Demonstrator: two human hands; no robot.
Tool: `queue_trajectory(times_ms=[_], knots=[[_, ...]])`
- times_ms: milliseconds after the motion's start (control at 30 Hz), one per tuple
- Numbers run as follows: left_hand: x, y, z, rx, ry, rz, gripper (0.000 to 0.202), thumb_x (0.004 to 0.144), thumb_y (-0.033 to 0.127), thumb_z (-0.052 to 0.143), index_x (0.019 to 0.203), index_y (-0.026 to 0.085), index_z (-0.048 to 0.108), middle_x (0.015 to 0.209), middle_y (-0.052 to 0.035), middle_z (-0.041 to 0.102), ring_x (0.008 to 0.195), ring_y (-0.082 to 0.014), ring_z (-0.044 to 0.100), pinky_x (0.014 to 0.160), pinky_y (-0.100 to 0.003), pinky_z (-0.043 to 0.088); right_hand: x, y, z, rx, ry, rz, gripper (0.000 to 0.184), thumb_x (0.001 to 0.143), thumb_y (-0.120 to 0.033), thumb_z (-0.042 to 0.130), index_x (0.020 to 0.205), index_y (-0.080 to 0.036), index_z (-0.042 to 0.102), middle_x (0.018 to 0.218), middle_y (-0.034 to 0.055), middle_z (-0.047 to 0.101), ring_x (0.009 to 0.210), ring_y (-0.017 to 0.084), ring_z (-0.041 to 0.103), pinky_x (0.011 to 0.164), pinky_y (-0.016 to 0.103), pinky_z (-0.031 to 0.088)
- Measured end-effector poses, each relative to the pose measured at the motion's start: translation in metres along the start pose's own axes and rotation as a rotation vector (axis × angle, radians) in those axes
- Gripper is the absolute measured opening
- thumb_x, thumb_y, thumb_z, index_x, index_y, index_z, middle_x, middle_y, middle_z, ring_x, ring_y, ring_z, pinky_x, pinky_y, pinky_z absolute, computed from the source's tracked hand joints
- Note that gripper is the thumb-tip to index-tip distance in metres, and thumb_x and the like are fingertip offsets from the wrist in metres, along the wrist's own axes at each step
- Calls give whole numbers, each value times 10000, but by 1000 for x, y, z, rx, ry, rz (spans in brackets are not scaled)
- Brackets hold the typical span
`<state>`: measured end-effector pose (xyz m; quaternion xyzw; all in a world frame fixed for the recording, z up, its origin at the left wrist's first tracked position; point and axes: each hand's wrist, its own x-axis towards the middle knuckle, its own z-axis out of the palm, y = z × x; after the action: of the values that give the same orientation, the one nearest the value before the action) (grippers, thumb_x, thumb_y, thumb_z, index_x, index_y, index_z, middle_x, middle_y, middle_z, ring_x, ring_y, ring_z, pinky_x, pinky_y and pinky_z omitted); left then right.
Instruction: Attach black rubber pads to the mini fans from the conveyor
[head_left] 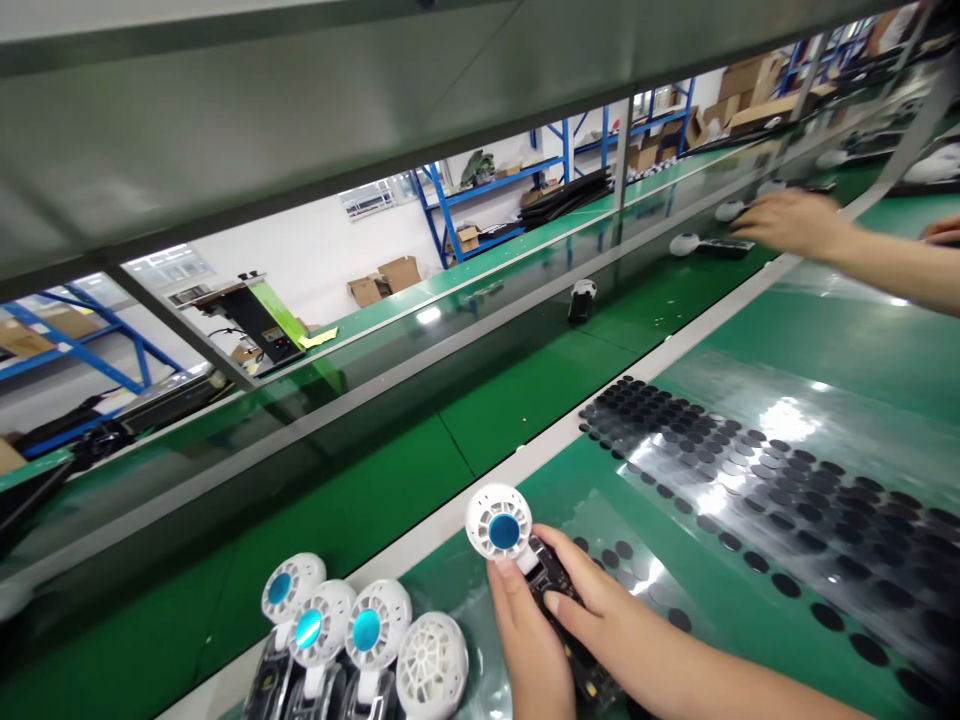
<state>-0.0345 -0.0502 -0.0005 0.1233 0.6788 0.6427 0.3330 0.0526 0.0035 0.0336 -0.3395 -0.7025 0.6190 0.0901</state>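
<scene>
My left hand (529, 640) and my right hand (604, 610) are both closed around a small device with a white, round, vented head (487, 500) and a dark body (553, 572). A shiny blue disc (503, 531) sits at the centre of its head, which faces up toward me. The left fingers grip just below the head; the right thumb and fingers hold the body's side. To the left of my hands, several similar devices (377, 625) lie in a row. Some bear blue discs, while the nearest white head (431, 665) shows a bare grille.
A clear sheet with rows of black discs (780, 490) covers part of the green bench on the right. Beyond the pale bench edge (525, 455) runs a green conveyor belt (405, 460) carrying more devices (581, 300). Another person's hand (795, 222) reaches over it. A metal shelf (300, 110) hangs overhead.
</scene>
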Motion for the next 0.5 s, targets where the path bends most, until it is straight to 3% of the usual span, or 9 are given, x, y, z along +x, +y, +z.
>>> queue_trajectory(times_ms=[133,267,400,500], knots=[[1,0,-3,56,-21,21,729,710,739,316,1078,131,480,1078,-149,585,1005,-266,540,885,-351,410,-1,0,-7,50,-86,-30,599,825,-205,426,1380,-214,203,1433,76,305,1301,205,283,1081,407,215],[4,-1,-5,131,-41,104,759,702,755,296,1096,131,473,1139,-163,551,1080,-275,497,940,-360,365,-1,0,-5,71,-18,-102,569,798,-158,445,1337,-231,274,1377,64,400,1248,186,375,1051,365,283],[3,6,-4,146,-33,123,772,677,769,321,1079,136,501,1129,-160,563,1076,-283,495,943,-377,358,1,3,-4,65,39,-105,578,793,-167,465,1345,-190,292,1404,86,368,1277,201,336,1073,373,246],[1,17,0,65,-31,28,716,695,730,384,1091,150,523,1107,-132,591,1050,-274,525,936,-370,374,0,6,-11,250,-117,-147,661,816,-217,485,1404,-188,186,1448,76,292,1318,179,268,1085,343,222]])
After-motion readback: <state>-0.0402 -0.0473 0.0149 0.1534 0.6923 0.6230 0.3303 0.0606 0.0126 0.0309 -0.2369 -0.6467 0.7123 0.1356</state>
